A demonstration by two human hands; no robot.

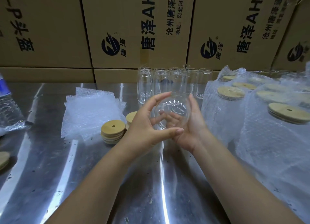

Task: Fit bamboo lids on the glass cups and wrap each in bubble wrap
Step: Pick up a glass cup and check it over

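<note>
A clear glass cup (172,106) is held tilted above the metal table (83,181), its base turned toward me. My right hand (189,124) cups it from the right and below. My left hand (147,121) holds its left side, thumb stretched across underneath. Several bare glass cups (146,84) stand in rows behind. A stack of bamboo lids (113,134) with centre holes lies left of my hands, next to a pile of bubble wrap sheets (90,113).
Several wrapped, lidded cups (226,109) crowd the right side. Cardboard boxes (130,30) wall off the back. A plastic water bottle (8,106) stands at far left, and another bamboo lid (3,158) lies at the left edge.
</note>
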